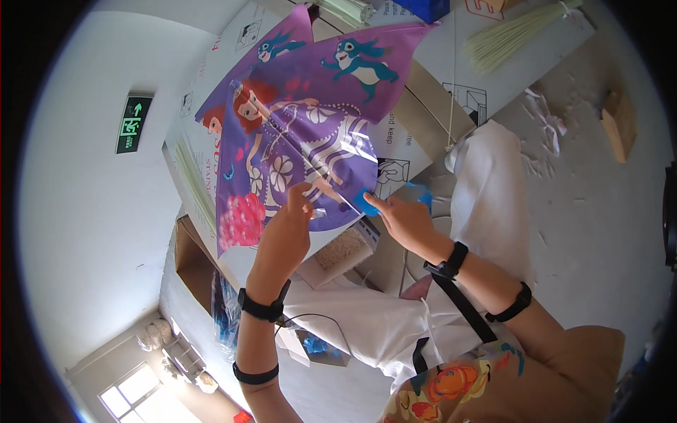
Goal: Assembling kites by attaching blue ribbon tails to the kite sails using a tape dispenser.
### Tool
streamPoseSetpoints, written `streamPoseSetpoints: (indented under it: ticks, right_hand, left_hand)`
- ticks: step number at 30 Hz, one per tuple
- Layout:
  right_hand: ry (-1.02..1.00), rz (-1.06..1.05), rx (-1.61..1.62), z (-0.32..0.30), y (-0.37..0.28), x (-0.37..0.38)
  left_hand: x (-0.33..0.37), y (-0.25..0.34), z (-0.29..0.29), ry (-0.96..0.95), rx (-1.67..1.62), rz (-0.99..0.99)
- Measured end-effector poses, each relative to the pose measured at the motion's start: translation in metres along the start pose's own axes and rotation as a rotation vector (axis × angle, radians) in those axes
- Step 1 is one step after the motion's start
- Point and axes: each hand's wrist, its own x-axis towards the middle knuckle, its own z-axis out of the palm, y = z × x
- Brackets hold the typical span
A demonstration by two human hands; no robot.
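Note:
A purple kite [310, 151] printed with a red-haired figure in a gown and blue rabbits lies spread over white cartons in front of me. Over its near edge is my left hand [288, 224], fingers curled and pinched together; a small shiny clear patch shows beside the fingertips. What they hold, if anything, I cannot make out. My right hand [405, 220] is closed on a blue plastic object [364, 203] at the kite's near right edge, thumb pointing along it. The hand hides most of that object, so its kind is unclear.
Bundles of thin pale sticks [513, 35] lie on the cartons [409, 137]. A blue box [423, 10] stands at the far edge. A small open box [335, 254] sits below the kite. Wood [619, 127] and scraps [546, 123] lie on the floor at right.

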Motion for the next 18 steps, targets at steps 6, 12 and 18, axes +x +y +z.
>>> streamPoseSetpoints:
  ticks: [6,12,18]
  right_hand:
    - [0.04,-0.021,-0.03,0.001,-0.002,-0.001]
    - [0.064,-0.022,-0.037,-0.003,-0.001,-0.001]
    - [-0.001,-0.029,-0.068,-0.011,-0.003,-0.001]
  left_hand:
    - [0.045,-0.021,0.04,-0.068,-0.087,0.256]
    - [0.074,-0.014,0.057,-0.216,0.059,0.351]
    - [0.086,-0.019,0.066,-0.258,0.223,0.392]
